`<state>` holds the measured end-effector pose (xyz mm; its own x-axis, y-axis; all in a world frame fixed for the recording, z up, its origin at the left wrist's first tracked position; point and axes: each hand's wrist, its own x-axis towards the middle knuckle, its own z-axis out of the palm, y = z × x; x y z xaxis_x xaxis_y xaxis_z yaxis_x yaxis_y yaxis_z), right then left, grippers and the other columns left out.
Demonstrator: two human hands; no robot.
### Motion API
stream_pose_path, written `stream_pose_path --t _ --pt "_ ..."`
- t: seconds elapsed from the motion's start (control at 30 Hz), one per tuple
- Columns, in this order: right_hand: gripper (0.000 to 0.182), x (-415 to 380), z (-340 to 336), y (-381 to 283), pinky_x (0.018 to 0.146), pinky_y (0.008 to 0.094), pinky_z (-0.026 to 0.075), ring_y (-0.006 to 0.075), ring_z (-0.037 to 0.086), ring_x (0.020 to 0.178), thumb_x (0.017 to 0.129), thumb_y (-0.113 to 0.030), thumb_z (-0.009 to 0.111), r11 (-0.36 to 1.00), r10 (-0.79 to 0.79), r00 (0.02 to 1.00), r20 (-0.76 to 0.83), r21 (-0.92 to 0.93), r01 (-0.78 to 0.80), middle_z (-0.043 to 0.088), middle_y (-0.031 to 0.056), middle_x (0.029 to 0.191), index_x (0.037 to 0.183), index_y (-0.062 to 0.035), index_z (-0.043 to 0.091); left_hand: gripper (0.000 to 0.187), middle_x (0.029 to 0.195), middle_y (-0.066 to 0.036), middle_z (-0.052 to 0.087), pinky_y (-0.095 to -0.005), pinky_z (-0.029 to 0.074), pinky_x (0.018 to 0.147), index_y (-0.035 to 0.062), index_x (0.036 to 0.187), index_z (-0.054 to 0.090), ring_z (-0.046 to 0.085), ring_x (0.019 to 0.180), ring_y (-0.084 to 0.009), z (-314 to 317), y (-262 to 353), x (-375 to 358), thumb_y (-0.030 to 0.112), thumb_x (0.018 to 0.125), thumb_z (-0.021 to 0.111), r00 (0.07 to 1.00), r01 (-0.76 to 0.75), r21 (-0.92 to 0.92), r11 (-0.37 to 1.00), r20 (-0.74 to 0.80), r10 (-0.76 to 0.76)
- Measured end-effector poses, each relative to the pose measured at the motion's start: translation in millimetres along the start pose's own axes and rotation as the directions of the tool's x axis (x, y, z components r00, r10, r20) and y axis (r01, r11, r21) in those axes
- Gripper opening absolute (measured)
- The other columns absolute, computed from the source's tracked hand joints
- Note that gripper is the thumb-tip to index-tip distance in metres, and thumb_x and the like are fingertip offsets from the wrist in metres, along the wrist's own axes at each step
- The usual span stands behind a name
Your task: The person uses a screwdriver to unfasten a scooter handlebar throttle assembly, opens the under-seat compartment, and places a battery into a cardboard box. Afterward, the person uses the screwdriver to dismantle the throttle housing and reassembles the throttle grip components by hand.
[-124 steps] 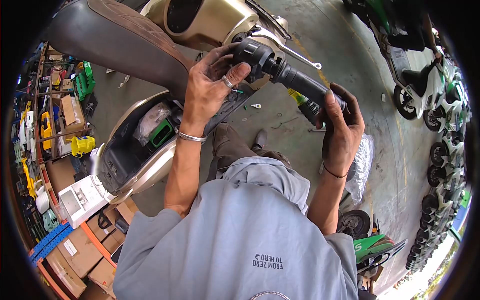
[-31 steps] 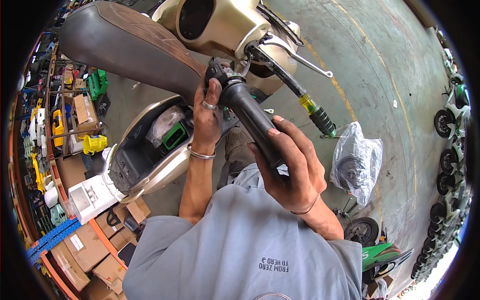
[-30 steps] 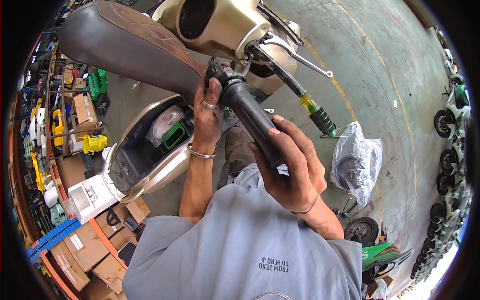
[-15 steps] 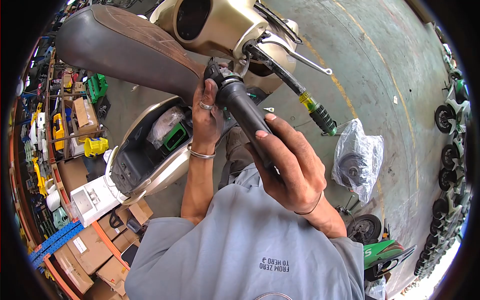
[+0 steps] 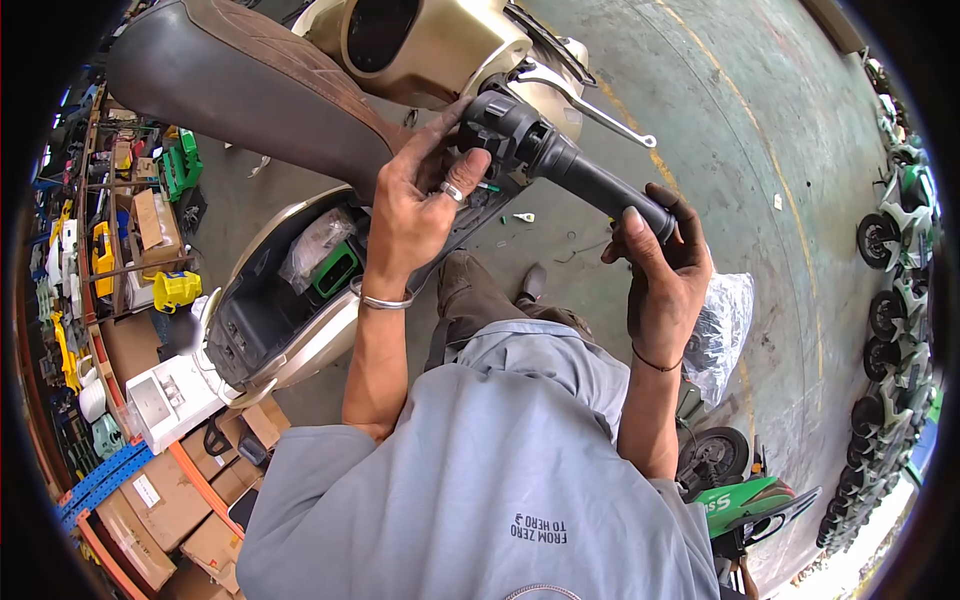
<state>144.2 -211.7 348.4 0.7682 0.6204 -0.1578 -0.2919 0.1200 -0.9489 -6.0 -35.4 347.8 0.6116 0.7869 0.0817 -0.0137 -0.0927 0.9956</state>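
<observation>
My left hand [image 5: 425,195], with a ring and a bracelet, is closed on the black switch housing [image 5: 503,122] at the inner end of the handlebar. The black rubber grip [image 5: 610,190] runs from it toward the lower right. At its outer end, my right hand [image 5: 665,255] holds the grip between thumb and fingers. A silver brake lever [image 5: 590,108] sticks out beyond the grip. The gold scooter front [image 5: 440,50] with its dark round display [image 5: 382,32] is behind the housing.
The brown seat [image 5: 270,90] lies at upper left, above the open storage compartment [image 5: 265,320]. Shelves and cardboard boxes [image 5: 175,500] stand at left. A plastic-wrapped part [image 5: 722,335] and a wheel [image 5: 715,458] are on the floor at right, with a row of motorcycles [image 5: 880,330] beyond.
The grip has swung from pointing down toward me to lying across to the right, over the bare bar and green grip. My right hand has moved right and now grasps its end from below.
</observation>
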Motion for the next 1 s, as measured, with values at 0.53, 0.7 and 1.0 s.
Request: stream_pose_path --t 0.53,0.7,1.0 --pt "0.053 -12 21 -18 0.059 0.0255 0.054 0.0120 0.065 0.071 0.085 -0.013 0.082 0.992 -0.081 0.996 0.031 -0.097 0.083 0.067 0.0105 0.093 0.127 0.0037 0.056 0.040 0.075 0.003 0.062 -0.0193 0.031 0.050 -0.0032 0.110 0.072 0.045 0.058 -0.0011 -2 -4 30 0.033 0.093 0.072 0.958 0.276 -0.022 0.961 -0.073 -0.276" --pt "0.054 -12 26 -17 0.060 0.0229 0.054 0.0103 0.066 0.069 0.082 -0.010 0.083 0.966 -0.181 0.980 0.082 -0.170 0.193 0.070 0.0097 0.093 0.127 0.0016 0.057 0.036 0.067 0.008 0.055 -0.0201 0.025 0.046 0.0019 0.104 0.074 0.037 0.051 0.0001 -8 -7 33 0.036 0.093 0.071 0.937 0.340 -0.083 0.937 -0.052 -0.345" --pt "0.053 -9 25 -17 0.060 0.0230 0.053 0.0094 0.066 0.069 0.083 -0.012 0.083 0.964 -0.163 0.983 0.085 -0.196 0.177 0.070 0.0088 0.093 0.128 0.0005 0.057 0.040 0.068 0.006 0.055 -0.0204 0.026 0.047 0.0006 0.106 0.073 0.039 0.053 -0.0015 -8 -12 32 0.038 0.092 0.070 0.939 0.334 -0.054 0.941 -0.067 -0.338"
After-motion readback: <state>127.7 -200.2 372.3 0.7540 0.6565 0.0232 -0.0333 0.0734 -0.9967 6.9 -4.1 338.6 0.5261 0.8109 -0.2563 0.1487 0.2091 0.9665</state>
